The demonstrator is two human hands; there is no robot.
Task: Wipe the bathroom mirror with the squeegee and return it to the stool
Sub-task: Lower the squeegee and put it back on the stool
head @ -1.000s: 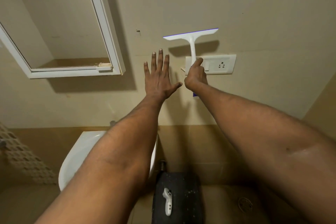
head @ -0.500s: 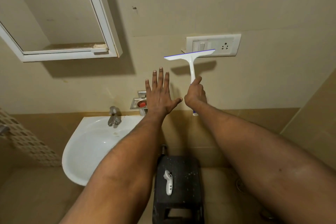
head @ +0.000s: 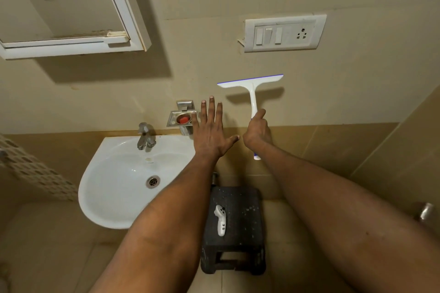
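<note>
Fingers [head: 258, 123] of the right hand [head: 257, 133] are wrapped tight around the white handle of the squeegee [head: 252, 93], blade up and level, its blue end poking out below the fist; the left hand [head: 210, 133] is spread flat with nothing in it, thumb out toward the right hand. Nearest, below both forearms, stands the dark stool [head: 234, 228] on the floor, with a small white controller [head: 220, 220] lying on its left half, so bare seat is left mainly to the right of it. Just left of the stool hangs the white sink [head: 100, 197] with its tap [head: 144, 137], and behind that a metal soap dish [head: 181, 119] holding something red, close beside the left fingertips. Farther up the wall sits the switch plate [head: 284, 33], above the blade and apart from it. Farthest, upper left, is the mirror [head: 59, 0] in its white frame, well away from the blade. With the squeegee held off the glass and over the stool, the return step looks to be in hand. The next move calls for lowering the right hand and laying the squeegee on the bare part of the seat, clear of the controller.
</note>
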